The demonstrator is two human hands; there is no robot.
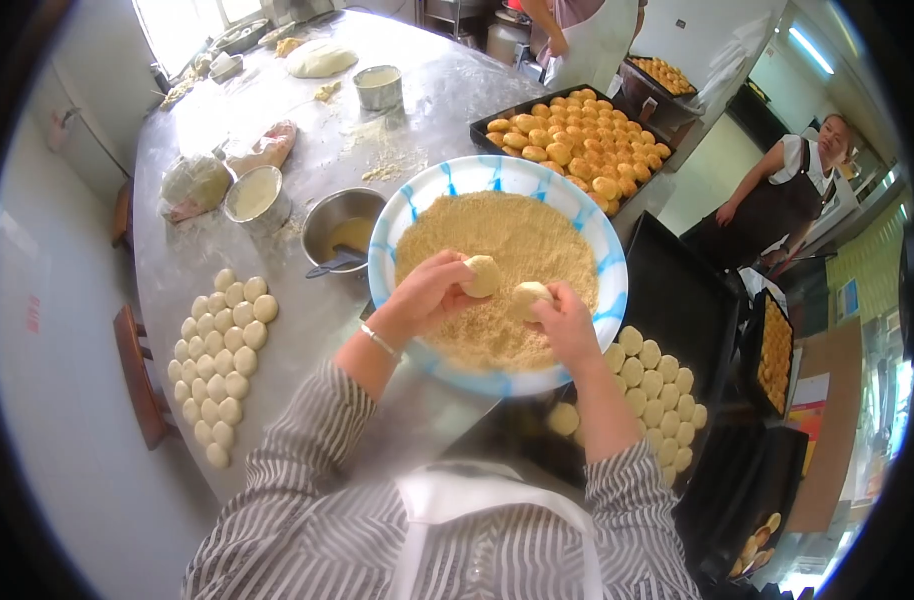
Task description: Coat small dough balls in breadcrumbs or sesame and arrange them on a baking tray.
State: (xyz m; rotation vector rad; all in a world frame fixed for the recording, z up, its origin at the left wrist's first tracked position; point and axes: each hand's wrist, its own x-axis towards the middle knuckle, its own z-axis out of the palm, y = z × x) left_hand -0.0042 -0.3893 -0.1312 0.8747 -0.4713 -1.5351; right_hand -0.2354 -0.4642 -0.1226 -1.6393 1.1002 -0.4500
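Note:
A wide white-and-blue basin (611,270) holds a layer of pale tan grains (502,225) that look like sesame seeds. Above it, my left hand (430,291) grips a round dough piece (482,276) between thumb and fingers. My right hand (571,322) pinches a second dough piece (530,300) beside the first, the two slightly apart. Coated dough rounds (652,384) lie in rows on a black baking tray (678,281) at the right, partly behind my right forearm. Smooth, uncoated dough balls (216,360) sit in a tight group on the metal table (337,337) at the left.
Left of the basin stands a steel bowl (323,225) with liquid and a dark-handled utensil (338,259). A tray of browned buns (577,139) is beyond the basin. Metal tubs (258,201), plastic bags (195,186) and a dough mass (322,58) occupy the table. Two people (776,184) stand nearby.

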